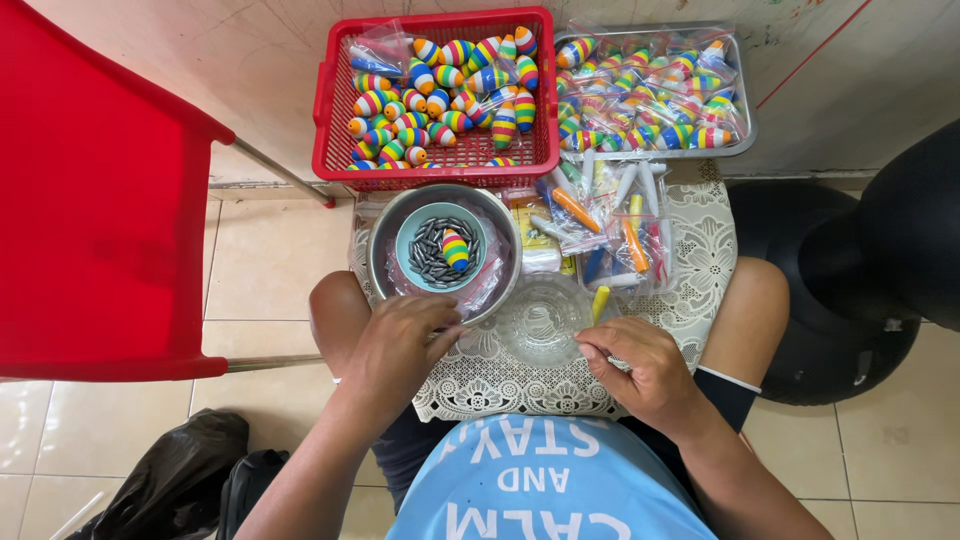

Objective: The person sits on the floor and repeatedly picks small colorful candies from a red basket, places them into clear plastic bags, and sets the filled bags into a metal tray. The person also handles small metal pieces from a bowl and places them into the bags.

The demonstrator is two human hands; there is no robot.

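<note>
red basket (330, 110) holds striped floats (440, 95); small bowl (408, 262) holds dark weights (428, 255).

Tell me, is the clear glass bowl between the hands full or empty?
Empty. The clear glass bowl shows only the lace cloth through its bottom, and no float or weight lies in it.

Clear plastic bags of striped floats (650, 95) fill the metal tray (745, 130) at top right. Below it, clear bags of coloured sticks (610, 225) lie on the lace cloth (700, 270).
</note>
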